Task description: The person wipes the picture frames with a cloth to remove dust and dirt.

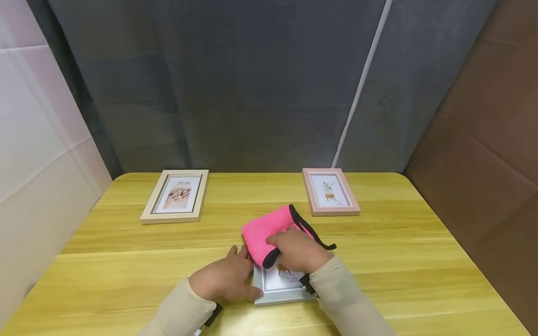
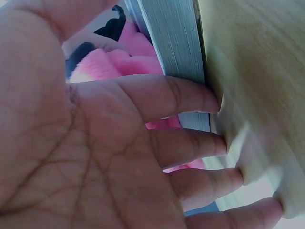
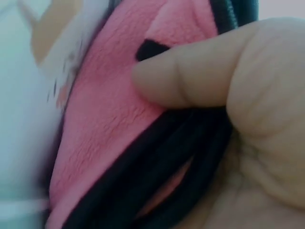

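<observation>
A grey picture frame [image 1: 280, 297] lies face up at the near middle of the table, its upper part covered by a folded pink cloth [image 1: 262, 233] with black edging. My right hand [image 1: 300, 252] grips this cloth over the frame's glass; in the right wrist view the thumb [image 3: 181, 78] presses on the fuzzy pink fabric [image 3: 102, 124]. At the frame's left side is my left hand [image 1: 227, 276], its thumb by the lower left corner. The left wrist view has its fairly straight fingers [image 2: 190, 143] along the grey side edge [image 2: 178, 43], with fingertips at the tabletop.
A cream picture frame [image 1: 147, 214] lies at the back left of the wooden table [image 1: 105, 261]. Another, with a pink border [image 1: 336, 212], lies at the back right. Dark fabric [image 1: 252, 93] hangs behind the table, with a brown panel [image 1: 483, 163] on the right.
</observation>
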Demonstrator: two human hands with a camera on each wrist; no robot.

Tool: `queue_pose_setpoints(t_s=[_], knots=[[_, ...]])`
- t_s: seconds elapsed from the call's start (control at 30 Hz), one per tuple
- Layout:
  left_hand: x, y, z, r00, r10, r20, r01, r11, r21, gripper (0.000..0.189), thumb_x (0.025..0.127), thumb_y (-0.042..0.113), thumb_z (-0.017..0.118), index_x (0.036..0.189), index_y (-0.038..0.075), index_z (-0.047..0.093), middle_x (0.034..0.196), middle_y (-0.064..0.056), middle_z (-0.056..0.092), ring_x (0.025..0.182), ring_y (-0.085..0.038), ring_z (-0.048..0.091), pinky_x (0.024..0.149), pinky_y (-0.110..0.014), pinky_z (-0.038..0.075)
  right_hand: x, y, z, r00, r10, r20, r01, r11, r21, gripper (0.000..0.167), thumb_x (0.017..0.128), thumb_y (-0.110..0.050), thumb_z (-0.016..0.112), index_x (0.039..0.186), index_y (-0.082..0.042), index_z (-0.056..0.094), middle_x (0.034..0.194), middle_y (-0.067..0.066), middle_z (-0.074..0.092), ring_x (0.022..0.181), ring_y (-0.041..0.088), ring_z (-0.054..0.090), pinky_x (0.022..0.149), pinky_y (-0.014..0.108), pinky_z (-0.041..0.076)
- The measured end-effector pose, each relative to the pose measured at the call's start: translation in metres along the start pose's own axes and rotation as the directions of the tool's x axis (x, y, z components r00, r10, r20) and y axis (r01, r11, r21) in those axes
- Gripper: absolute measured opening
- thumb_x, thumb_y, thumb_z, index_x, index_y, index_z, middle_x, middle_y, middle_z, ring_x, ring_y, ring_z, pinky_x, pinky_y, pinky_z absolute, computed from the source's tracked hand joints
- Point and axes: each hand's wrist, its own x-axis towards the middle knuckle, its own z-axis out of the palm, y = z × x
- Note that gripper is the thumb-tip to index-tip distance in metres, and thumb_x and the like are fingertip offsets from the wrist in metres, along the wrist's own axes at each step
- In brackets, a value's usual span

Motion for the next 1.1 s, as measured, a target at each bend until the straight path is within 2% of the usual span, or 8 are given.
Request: queue_pose_setpoints(t_s=[0.07,0.2,0.4,0.47,0.63,0.8,1.0,1.1], knots=[[0.000,0.000,0.000,1.000,0.019,-0.003,-0.019,1.000,-0.008,0.090,0.078,0.044,0.081,0.141,-0.011,0.047,0.152,-0.032,0.032,0.138,-0.057,0.024,0.114,-0.059,0.022,0.000,-0.001,-0.003,1.000,0.001,0.019,-0.002,0.999,0.049,0.045,0.082,-0.007,0.077,0.126,-0.014,0.067,0.116,-0.002,0.069,0.110,0.017,0.062,0.106,0.039,0.040],[-0.001,0.000,0.000,1.000,0.026,0.000,-0.026,0.999,-0.019,0.086,0.079,0.044,0.080,0.138,-0.012,0.050,0.151,-0.036,0.029,0.138,-0.058,0.023,0.113,-0.060,0.023,-0.007,0.006,-0.010,0.998,0.061,0.024,-0.063,0.993,0.102,0.032,0.088,-0.007,0.071,0.119,-0.013,0.068,0.108,-0.001,0.069,0.098,0.018,0.061,0.094,0.036,0.048],[-0.003,0.002,-0.001,1.000,-0.009,-0.011,0.009,1.000,-0.022,0.080,0.078,0.042,0.081,0.132,-0.011,0.056,0.148,-0.039,0.030,0.136,-0.062,0.023,0.108,-0.064,0.029,-0.015,0.016,-0.017,0.975,0.205,-0.085,-0.209,0.977,-0.035,0.010,0.092,-0.003,0.063,0.096,-0.010,0.066,0.084,0.005,0.065,0.076,0.021,0.057,0.078,0.041,0.051],[-0.003,0.002,-0.001,1.000,-0.011,-0.011,0.011,1.000,-0.021,0.080,0.078,0.041,0.081,0.132,-0.012,0.055,0.148,-0.040,0.030,0.136,-0.062,0.023,0.109,-0.063,0.029,-0.013,0.016,-0.015,0.979,0.179,-0.095,-0.185,0.981,-0.057,0.010,0.091,-0.002,0.063,0.094,-0.010,0.067,0.082,0.006,0.065,0.075,0.021,0.058,0.077,0.041,0.052],[-0.003,0.000,-0.001,1.000,-0.004,-0.008,0.004,1.000,-0.001,0.080,0.079,0.042,0.081,0.134,-0.010,0.055,0.147,-0.040,0.031,0.134,-0.063,0.024,0.108,-0.063,0.030,-0.003,0.012,-0.006,0.999,0.032,-0.044,-0.030,0.999,0.043,0.017,0.088,-0.003,0.068,0.103,-0.012,0.069,0.087,-0.001,0.066,0.078,0.016,0.058,0.080,0.034,0.051],[-0.003,0.000,-0.001,1.000,0.011,-0.003,-0.010,1.000,0.023,0.093,0.079,0.045,0.080,0.143,-0.012,0.042,0.152,-0.035,0.028,0.139,-0.057,0.023,0.114,-0.059,0.022,0.005,0.013,-0.001,0.996,-0.083,-0.029,0.087,0.981,0.175,0.028,0.092,-0.005,0.064,0.120,-0.012,0.068,0.107,-0.004,0.069,0.095,0.012,0.061,0.094,0.033,0.049],[-0.006,0.002,-0.002,1.000,-0.013,-0.019,0.013,1.000,0.014,0.090,0.077,0.047,0.080,0.140,-0.009,0.050,0.153,-0.032,0.028,0.138,-0.058,0.024,0.112,-0.059,0.027,0.000,0.019,-0.009,0.999,-0.041,-0.024,0.046,0.961,0.272,0.038,0.098,-0.007,0.057,0.135,-0.012,0.061,0.131,0.000,0.063,0.116,0.016,0.059,0.105,0.038,0.043],[-0.007,0.002,-0.002,0.999,-0.029,-0.026,0.029,0.999,0.029,0.085,0.076,0.049,0.079,0.135,-0.008,0.056,0.152,-0.033,0.031,0.137,-0.059,0.026,0.109,-0.060,0.031,-0.010,0.022,-0.020,0.998,-0.009,-0.056,0.025,0.955,0.295,0.037,0.100,-0.013,0.056,0.137,-0.015,0.060,0.132,0.000,0.062,0.114,0.017,0.059,0.103,0.040,0.044]])
